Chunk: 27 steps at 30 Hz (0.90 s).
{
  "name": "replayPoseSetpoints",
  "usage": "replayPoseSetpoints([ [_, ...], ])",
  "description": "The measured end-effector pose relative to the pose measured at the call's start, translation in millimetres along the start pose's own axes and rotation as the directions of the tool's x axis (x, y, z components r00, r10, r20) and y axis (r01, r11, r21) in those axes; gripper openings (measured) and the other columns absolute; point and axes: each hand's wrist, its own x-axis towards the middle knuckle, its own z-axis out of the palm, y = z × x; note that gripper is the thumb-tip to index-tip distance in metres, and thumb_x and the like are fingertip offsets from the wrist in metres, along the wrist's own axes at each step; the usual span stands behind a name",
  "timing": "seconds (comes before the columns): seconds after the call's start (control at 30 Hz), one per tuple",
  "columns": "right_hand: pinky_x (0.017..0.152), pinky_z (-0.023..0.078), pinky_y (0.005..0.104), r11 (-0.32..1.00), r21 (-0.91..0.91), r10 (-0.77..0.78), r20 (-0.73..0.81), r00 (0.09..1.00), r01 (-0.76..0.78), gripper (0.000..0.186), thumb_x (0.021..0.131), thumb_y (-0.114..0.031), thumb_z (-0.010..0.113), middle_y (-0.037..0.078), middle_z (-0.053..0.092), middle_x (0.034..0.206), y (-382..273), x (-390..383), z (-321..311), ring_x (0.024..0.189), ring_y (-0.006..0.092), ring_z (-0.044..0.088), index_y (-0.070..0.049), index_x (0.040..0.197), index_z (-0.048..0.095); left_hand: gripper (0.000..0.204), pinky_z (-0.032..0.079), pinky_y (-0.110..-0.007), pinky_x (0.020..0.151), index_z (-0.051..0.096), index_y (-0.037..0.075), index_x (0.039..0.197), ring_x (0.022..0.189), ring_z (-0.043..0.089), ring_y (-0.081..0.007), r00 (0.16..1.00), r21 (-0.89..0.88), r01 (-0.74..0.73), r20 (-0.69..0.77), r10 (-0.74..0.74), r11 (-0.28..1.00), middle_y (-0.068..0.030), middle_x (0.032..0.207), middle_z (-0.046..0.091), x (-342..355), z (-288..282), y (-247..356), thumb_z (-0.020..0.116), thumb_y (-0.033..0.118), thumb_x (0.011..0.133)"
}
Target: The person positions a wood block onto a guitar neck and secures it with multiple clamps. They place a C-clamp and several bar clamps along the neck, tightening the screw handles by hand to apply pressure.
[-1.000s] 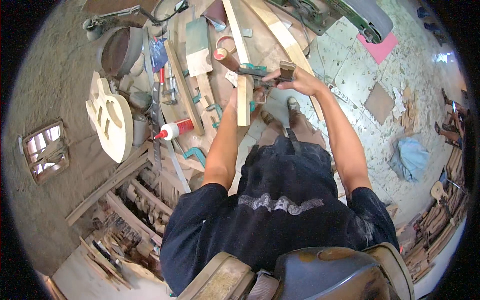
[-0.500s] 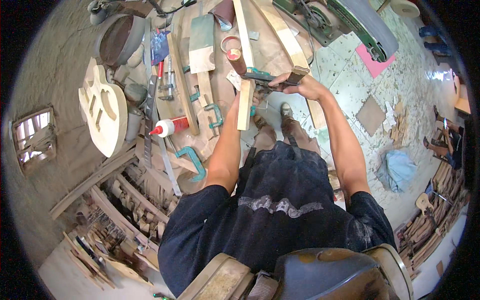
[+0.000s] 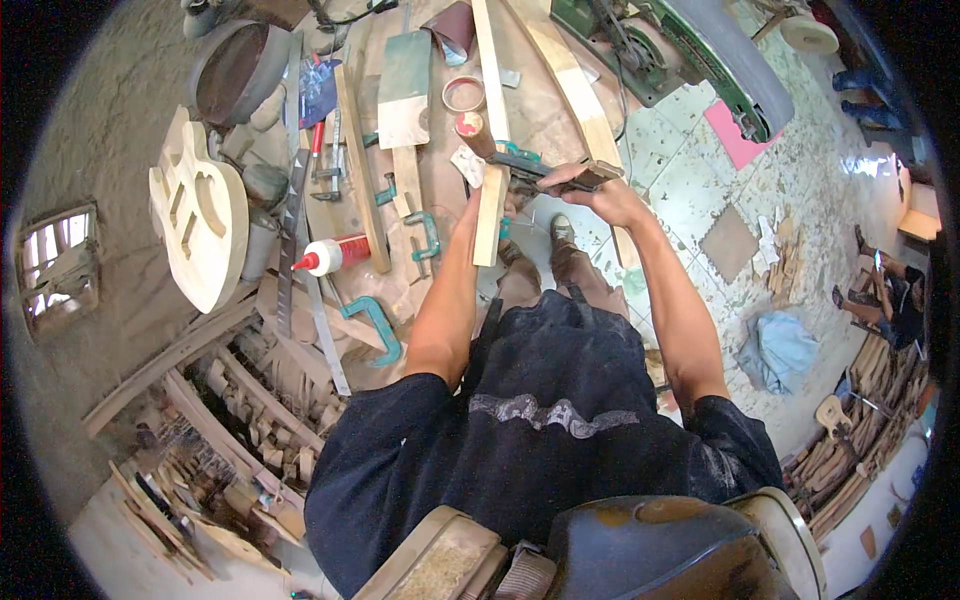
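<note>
A bar clamp with a wooden handle lies across a pale wood strip that juts over the table's near edge. My right hand is closed round the far right end of this clamp, its fingers under the dark bar. My left hand is beneath the strip, beside the bar, and mostly hidden by the wood. A green C-clamp sits against the strip's side, partly covered.
The worktable holds a glue bottle, a green C-clamp and a long wood strip. A pale guitar body is at left. A green machine stands far right. Blue cloth lies on the floor.
The bar clamp's right end and my right hand have shifted slightly down, and the clamp is tilted a bit more. The view has shifted slightly.
</note>
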Motion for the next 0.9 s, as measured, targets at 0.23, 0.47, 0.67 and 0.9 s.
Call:
replayPoseSetpoints([
  [0.23,0.087,0.049,0.0305,0.998,0.025,0.059,0.024,0.998,-0.059,0.038,0.076,0.013,0.060,0.007,0.065,0.107,2,7,-6,0.095,0.0187,0.061,-0.006,0.107,0.070,0.032,0.042,-0.030,0.043,0.054,0.010,0.086,0.049,0.048,-0.0137,0.986,0.016,0.127,0.103,-0.128,0.992,-0.0034,0.063,0.048,21,-21,8,0.049,0.040,0.096],
  [0.47,0.089,0.048,0.0306,0.997,-0.059,0.042,0.002,0.999,-0.042,0.035,0.077,0.011,0.061,0.008,0.065,0.106,7,6,-7,0.098,0.0191,0.060,-0.005,0.106,0.071,0.039,0.043,-0.032,0.043,0.055,0.010,0.086,0.049,0.050,-0.0179,0.986,0.113,0.095,0.128,-0.109,0.989,-0.0037,0.063,0.050,29,-25,6,0.042,0.045,0.099],
  [0.67,0.089,0.046,0.0305,0.993,-0.121,0.020,0.028,0.999,-0.016,0.032,0.076,0.009,0.061,0.009,0.066,0.101,-2,7,-5,0.097,0.0197,0.060,-0.003,0.105,0.070,0.049,0.047,-0.036,0.049,0.060,0.007,0.093,0.057,0.058,-0.0238,0.979,0.193,0.067,0.176,-0.101,0.979,-0.0107,0.071,0.059,28,-27,8,0.038,0.050,0.098],
  [0.9,0.087,0.046,0.0312,0.992,-0.120,0.041,-0.012,0.999,-0.042,0.031,0.076,0.006,0.063,0.008,0.065,0.100,3,3,-10,0.093,0.0197,0.059,-0.002,0.105,0.069,0.049,0.046,-0.041,0.090,0.059,-0.004,0.115,0.098,0.062,-0.0355,0.771,0.915,-0.219,-0.051,0.635,0.339,-0.0209,0.093,0.066,-53,40,22,0.050,0.038,0.090],
])
